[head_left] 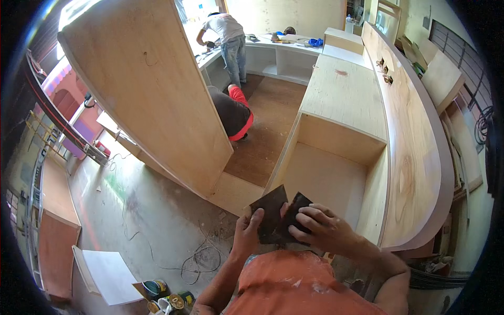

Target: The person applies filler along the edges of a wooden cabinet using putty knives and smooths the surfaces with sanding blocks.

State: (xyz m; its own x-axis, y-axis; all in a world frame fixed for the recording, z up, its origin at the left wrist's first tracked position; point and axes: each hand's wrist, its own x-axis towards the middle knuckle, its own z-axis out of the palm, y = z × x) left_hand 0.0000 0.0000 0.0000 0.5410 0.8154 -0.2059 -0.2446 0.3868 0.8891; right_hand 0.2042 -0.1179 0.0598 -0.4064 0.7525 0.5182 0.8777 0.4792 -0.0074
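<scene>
Close in front of my chest, both hands grip a dark, stiff sheet that looks like sandpaper [271, 218]. A V-shaped gap parts its upper edge into a left and a right portion; whether these still join lower down I cannot tell. My left hand [248, 231] pinches the left portion, thumb on its face. Curled over the right portion [295, 222] are the fingers of my right hand [326, 227]. Just beyond the hands lies an open-topped plywood box section [328, 170], part of a long wooden unit.
A tall curved plywood panel [142, 89] stands at left. A long curved wooden panel [409, 142] borders the right. One person [229, 39] bends over a white counter [291, 60]; another [231, 113] crouches behind the panel. Cans [170, 302], a white board [110, 275] and cable [202, 257] lie on the floor.
</scene>
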